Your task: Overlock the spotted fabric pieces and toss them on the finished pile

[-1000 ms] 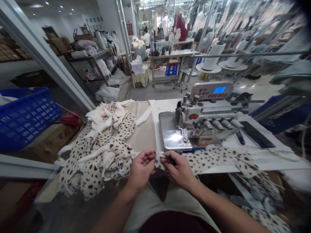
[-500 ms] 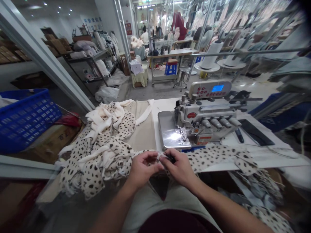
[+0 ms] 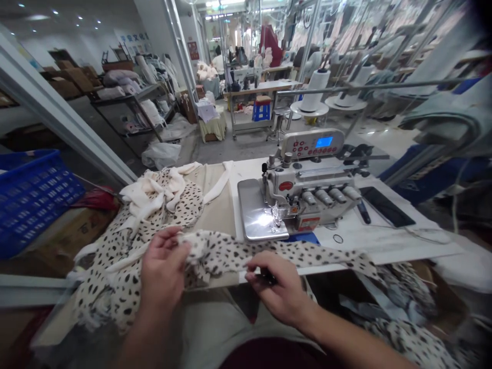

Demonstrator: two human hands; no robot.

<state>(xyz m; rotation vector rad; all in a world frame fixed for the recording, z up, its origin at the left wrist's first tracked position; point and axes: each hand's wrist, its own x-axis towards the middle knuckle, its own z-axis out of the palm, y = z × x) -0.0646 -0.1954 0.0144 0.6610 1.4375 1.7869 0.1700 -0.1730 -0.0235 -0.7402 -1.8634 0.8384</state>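
My left hand point(image 3: 165, 264) pinches the left end of a cream strip of fabric with dark spots point(image 3: 226, 252). That strip runs rightward along the table's front edge, past the sewing machine point(image 3: 303, 187). Below its middle is my right hand point(image 3: 279, 284), fingers curled round a small black item point(image 3: 268, 275) that is mostly hidden; its fingertips are close to the cloth's lower edge. A heap of spotted fabric with plain cream bands point(image 3: 154, 200) lies to the left. The machine's metal plate point(image 3: 255, 210) shines under its lamp.
Right of the machine lie a dark flat device point(image 3: 388, 206), a black pen-like object point(image 3: 363, 211) and a small black ring point(image 3: 337, 239). A blue basket point(image 3: 34, 197) stands at the left. Thread cones point(image 3: 315, 92) rise behind. More spotted cloth point(image 3: 411, 338) hangs below the table at right.
My hands have parted: the left moved left with the fabric end, the right moved slightly down. The strip is now spread between them, and the view has shifted a little to the right.
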